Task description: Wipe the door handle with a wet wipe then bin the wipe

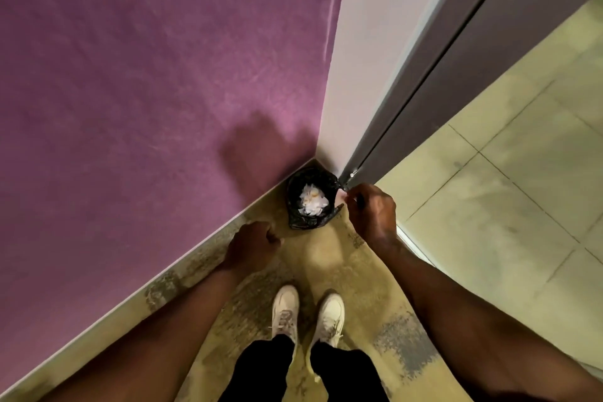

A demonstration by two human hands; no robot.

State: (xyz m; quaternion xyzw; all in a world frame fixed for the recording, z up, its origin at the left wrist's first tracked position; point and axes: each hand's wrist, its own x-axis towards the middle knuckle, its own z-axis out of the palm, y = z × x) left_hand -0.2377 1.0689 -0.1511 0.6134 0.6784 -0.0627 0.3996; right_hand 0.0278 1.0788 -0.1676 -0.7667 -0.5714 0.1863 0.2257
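Observation:
A small bin (295,220) lined with a black bag stands on the floor in the corner, below me. Crumpled white wipes (312,200) lie inside it. My right hand (372,210) hovers just right of the bin's rim, thumb and fingers curved and slightly apart, with nothing visible between them. My left hand (253,243) hangs to the left of the bin, closed in a loose fist with nothing in it. The door handle is out of view.
A purple wall (146,91) fills the left side. A grey door (489,52) and its frame run down to the corner beside the bin. Pale floor tiles (505,189) lie beyond the threshold on the right. My white shoes (306,313) stand on worn floor.

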